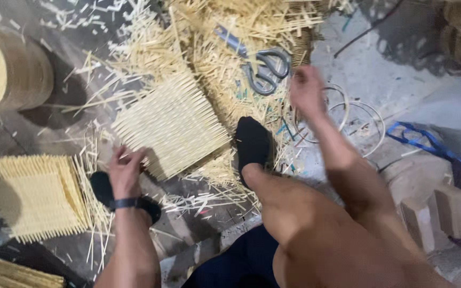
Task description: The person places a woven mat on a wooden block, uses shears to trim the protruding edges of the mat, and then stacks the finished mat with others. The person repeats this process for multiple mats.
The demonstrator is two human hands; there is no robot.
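While the person sits low over a grey floor (380, 69) strewn with pale cane offcuts, the left hand (126, 172) rests at the near left corner of a woven mat (172, 125), fingers curled down onto its edge; how firmly it grips cannot be told. The mat is a square panel of close-set pale slats, lying tilted on the floor between the left hand and a foot in a black sock (252, 144), which sits at the mat's right corner. A dark band (125, 203) circles the left wrist. The right hand (306, 89) is out ahead and blurred, just above thin wire rings (359, 118) on the floor; whether it holds one or is open cannot be told. Grey-handled shears (260, 64) lie just beyond it on the heap of slat scraps (209, 48). To the left, apart from the worked mat, a stack of finished mats (36, 194) of the same weave lies flat, and a round woven basket (6, 69) stands at the upper left. At right, a blue strap (433, 146) lies on the floor near some wooden blocks (436, 210). Bare knees fill the lower centre of the view.
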